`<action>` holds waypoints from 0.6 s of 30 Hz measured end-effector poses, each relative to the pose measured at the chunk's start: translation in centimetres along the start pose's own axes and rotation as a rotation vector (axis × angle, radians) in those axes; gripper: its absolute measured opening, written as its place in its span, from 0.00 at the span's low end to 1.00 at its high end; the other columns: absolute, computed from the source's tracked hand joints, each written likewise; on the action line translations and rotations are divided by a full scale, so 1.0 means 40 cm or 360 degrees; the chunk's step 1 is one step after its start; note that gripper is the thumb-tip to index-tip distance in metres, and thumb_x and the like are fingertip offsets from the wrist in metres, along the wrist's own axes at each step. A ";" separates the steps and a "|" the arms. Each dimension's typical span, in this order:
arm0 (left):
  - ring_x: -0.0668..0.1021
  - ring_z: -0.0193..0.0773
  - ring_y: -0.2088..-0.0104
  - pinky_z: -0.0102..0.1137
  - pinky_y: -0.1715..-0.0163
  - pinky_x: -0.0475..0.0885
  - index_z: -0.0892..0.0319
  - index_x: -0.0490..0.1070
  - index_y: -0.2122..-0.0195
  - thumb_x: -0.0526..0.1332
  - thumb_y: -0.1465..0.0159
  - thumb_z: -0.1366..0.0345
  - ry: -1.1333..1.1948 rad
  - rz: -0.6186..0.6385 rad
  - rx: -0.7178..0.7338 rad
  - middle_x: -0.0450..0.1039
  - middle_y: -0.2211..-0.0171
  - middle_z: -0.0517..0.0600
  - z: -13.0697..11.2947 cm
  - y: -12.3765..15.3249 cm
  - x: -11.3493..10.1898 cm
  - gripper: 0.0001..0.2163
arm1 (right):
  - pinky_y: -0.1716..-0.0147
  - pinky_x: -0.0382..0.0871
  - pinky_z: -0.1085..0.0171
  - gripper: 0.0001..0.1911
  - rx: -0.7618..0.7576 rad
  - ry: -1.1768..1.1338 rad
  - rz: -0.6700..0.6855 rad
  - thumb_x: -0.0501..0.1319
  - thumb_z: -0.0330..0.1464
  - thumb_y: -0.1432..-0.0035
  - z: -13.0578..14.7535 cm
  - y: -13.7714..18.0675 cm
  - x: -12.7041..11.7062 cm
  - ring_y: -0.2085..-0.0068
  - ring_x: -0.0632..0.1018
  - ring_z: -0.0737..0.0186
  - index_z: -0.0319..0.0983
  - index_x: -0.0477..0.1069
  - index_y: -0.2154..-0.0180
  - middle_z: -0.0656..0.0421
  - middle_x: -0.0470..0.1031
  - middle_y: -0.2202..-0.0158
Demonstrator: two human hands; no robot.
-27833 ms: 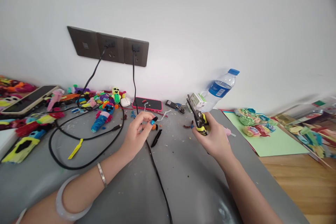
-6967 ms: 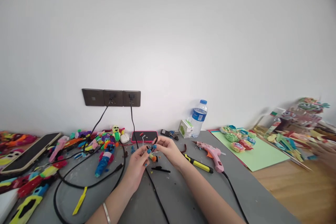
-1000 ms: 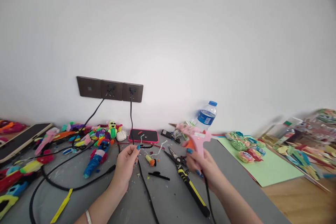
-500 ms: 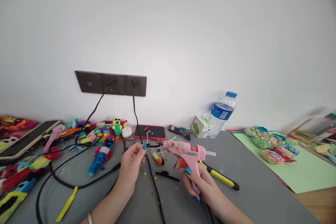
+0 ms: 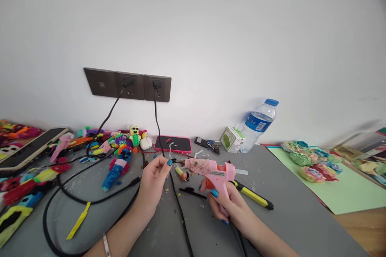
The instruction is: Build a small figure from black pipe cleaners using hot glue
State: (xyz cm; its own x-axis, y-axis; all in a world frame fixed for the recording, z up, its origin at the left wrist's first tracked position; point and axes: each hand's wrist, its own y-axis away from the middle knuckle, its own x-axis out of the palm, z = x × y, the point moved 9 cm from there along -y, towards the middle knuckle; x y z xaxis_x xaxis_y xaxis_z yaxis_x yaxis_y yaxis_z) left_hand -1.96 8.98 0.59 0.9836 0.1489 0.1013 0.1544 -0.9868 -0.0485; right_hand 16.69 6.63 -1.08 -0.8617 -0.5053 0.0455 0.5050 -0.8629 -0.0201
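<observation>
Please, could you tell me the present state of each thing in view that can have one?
Left grip: pinching a black piece
Right grip: closed around the glue gun
Glue gun: held, glue stick protruding
Bottle: capped, liquid inside
Pink-edged phone: screen dark
Pale-edged phone: screen dark
Wall sockets: two plugs inserted
Yellow-black tool: lying down, partly hidden
Box: closure unclear

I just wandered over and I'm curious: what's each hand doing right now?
Left hand: closed, pinching a small black piece.
Right hand: closed, holding the glue gun.
</observation>
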 end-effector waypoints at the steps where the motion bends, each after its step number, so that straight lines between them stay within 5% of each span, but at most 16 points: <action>1: 0.59 0.32 0.76 0.27 0.76 0.54 0.57 0.61 0.77 0.65 0.43 0.46 0.0005 0.0000 0.0004 0.53 0.78 0.42 -0.002 0.000 0.000 0.21 | 0.81 0.48 0.67 0.27 0.0007 0.0004 -0.0004 0.56 0.55 0.36 0.001 0.000 0.000 0.85 0.52 0.72 0.36 0.68 0.60 0.70 0.58 0.86; 18: 0.59 0.34 0.76 0.28 0.75 0.55 0.57 0.62 0.77 0.64 0.41 0.48 0.0000 0.0011 0.0072 0.55 0.78 0.43 -0.006 0.001 0.001 0.19 | 0.81 0.47 0.68 0.26 0.0009 0.0003 0.0001 0.56 0.55 0.36 0.009 0.002 0.003 0.84 0.52 0.72 0.37 0.66 0.63 0.70 0.59 0.87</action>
State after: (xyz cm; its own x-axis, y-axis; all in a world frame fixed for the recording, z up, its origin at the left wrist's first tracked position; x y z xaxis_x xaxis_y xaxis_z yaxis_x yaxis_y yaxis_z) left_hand -1.93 8.93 0.84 0.9846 0.1424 0.1011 0.1520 -0.9839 -0.0943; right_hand 16.65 6.51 -0.73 -0.8615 -0.5059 0.0437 0.5058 -0.8625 -0.0142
